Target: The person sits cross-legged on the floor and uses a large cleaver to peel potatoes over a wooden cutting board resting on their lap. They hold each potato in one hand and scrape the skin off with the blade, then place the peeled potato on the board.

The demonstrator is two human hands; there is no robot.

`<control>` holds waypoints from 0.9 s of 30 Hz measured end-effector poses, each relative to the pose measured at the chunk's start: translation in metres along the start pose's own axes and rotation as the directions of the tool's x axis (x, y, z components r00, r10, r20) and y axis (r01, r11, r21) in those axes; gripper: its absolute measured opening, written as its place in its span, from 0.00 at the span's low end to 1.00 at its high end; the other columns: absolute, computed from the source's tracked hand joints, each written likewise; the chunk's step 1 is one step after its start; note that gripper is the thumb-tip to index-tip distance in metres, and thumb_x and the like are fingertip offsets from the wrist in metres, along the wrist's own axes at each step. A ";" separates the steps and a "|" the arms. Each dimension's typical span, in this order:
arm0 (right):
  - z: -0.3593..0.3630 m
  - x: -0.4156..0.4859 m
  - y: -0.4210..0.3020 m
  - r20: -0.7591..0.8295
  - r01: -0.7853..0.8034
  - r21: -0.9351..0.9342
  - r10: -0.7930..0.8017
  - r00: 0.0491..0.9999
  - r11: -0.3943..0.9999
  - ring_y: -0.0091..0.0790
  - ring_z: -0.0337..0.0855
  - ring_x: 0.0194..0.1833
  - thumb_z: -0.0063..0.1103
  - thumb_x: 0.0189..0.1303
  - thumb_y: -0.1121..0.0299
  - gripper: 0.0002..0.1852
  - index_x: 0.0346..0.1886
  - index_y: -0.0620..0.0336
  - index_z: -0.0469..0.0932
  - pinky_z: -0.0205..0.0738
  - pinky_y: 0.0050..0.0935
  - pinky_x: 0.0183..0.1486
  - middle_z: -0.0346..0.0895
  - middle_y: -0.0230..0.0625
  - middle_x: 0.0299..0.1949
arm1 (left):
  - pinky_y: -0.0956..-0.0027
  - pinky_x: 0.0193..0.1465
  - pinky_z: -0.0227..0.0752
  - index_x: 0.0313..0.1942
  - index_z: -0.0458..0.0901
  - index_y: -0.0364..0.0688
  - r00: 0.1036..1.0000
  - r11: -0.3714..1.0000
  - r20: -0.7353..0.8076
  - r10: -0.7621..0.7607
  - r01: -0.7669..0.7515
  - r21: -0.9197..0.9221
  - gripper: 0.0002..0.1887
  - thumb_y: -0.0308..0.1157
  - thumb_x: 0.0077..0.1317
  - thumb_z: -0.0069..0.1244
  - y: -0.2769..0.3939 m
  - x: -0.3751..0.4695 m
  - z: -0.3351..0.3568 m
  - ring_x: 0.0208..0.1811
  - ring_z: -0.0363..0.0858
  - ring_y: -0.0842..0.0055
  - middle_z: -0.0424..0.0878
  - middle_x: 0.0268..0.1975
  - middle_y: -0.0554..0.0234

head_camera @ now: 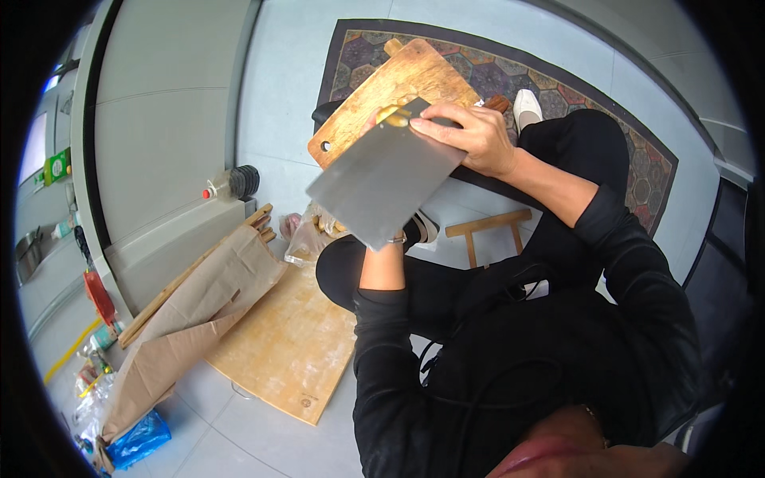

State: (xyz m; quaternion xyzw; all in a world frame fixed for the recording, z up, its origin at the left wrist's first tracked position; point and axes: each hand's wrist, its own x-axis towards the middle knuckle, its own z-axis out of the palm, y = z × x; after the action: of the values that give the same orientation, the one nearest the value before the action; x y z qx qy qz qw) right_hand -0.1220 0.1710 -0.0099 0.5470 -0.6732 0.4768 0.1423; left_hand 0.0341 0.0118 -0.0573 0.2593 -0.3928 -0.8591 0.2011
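Note:
A broad, rectangular grey metal blade, apparently a cleaver's (pixel 385 179), is held above my lap, its handle not visible. My right hand (pixel 478 134) grips its far right part, thumb and fingers on the face. Beside those fingertips, yellow pieces of food (pixel 393 116) show at the blade's far edge. Most of my left hand (pixel 370 122) is hidden behind the blade; only a bit of finger shows by the yellow pieces, and the wrist emerges below. Beyond the blade, a wooden cutting board (pixel 382 83) with a hanging hole lies tilted on a dark support.
A large wooden board (pixel 293 346) lies on the floor at left, beside brown paper (pixel 197 305) and wooden sticks (pixel 173 293). Plastic bags of produce (pixel 311 230) stand near my knee. Behind are a plastic bottle (pixel 230 184), a patterned mat (pixel 478 66) and a small wooden frame (pixel 490 224).

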 end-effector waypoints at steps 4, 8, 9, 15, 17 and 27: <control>-0.001 -0.001 -0.008 0.004 0.077 0.072 -0.077 0.997 0.994 0.26 0.87 0.29 0.75 0.61 0.67 0.17 0.54 0.43 0.91 0.76 0.24 0.27 0.91 0.32 0.46 | 0.61 0.66 0.80 0.63 0.77 0.44 0.980 0.949 0.047 -0.193 0.198 -0.247 0.17 0.39 0.79 0.50 0.011 0.006 0.002 0.63 0.83 0.69 0.83 0.63 0.53; -0.002 -0.001 -0.007 0.008 0.143 0.053 -0.144 0.990 0.988 0.26 0.85 0.27 0.73 0.62 0.64 0.17 0.54 0.41 0.91 0.75 0.25 0.28 0.91 0.32 0.47 | 0.60 0.65 0.81 0.63 0.77 0.44 0.952 0.871 0.102 -0.289 0.305 -0.385 0.18 0.41 0.80 0.49 0.013 0.007 0.005 0.62 0.84 0.69 0.84 0.63 0.53; -0.002 -0.002 -0.007 0.015 0.137 0.047 -0.137 0.990 0.990 0.25 0.85 0.27 0.73 0.62 0.64 0.17 0.55 0.41 0.91 0.75 0.25 0.28 0.91 0.31 0.47 | 0.60 0.65 0.81 0.63 0.77 0.44 0.948 0.858 0.108 -0.299 0.316 -0.405 0.18 0.42 0.80 0.49 0.014 0.007 0.005 0.62 0.84 0.69 0.84 0.62 0.53; -0.001 -0.003 -0.005 0.038 0.109 -0.009 -0.109 0.993 0.994 0.23 0.84 0.26 0.73 0.63 0.63 0.17 0.56 0.38 0.91 0.73 0.24 0.27 0.91 0.29 0.47 | 0.60 0.64 0.82 0.63 0.78 0.44 0.929 0.786 0.162 -0.332 0.367 -0.497 0.19 0.45 0.81 0.47 0.009 0.015 0.000 0.60 0.85 0.69 0.85 0.61 0.53; 0.000 -0.003 -0.004 0.033 0.113 -0.014 -0.113 0.993 0.993 0.22 0.84 0.26 0.73 0.63 0.63 0.18 0.57 0.38 0.91 0.73 0.23 0.27 0.92 0.28 0.47 | 0.60 0.64 0.83 0.63 0.78 0.44 0.922 0.758 0.182 -0.343 0.386 -0.526 0.20 0.46 0.81 0.47 0.006 0.019 -0.001 0.59 0.86 0.69 0.85 0.61 0.53; 0.000 -0.004 -0.006 0.066 0.182 -0.106 -0.175 0.982 0.978 0.17 0.83 0.28 0.69 0.67 0.61 0.16 0.58 0.34 0.90 0.72 0.21 0.29 0.90 0.23 0.48 | 0.59 0.63 0.84 0.63 0.80 0.47 0.906 0.742 0.241 -0.348 0.423 -0.521 0.22 0.52 0.82 0.44 0.012 0.017 0.003 0.58 0.87 0.69 0.87 0.60 0.55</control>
State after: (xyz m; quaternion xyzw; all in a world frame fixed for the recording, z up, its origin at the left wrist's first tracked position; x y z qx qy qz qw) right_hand -0.1159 0.1740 -0.0096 0.6097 -0.6507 0.4081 0.1958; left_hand 0.0206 -0.0038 -0.0510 0.2087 -0.0724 -0.9734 0.0604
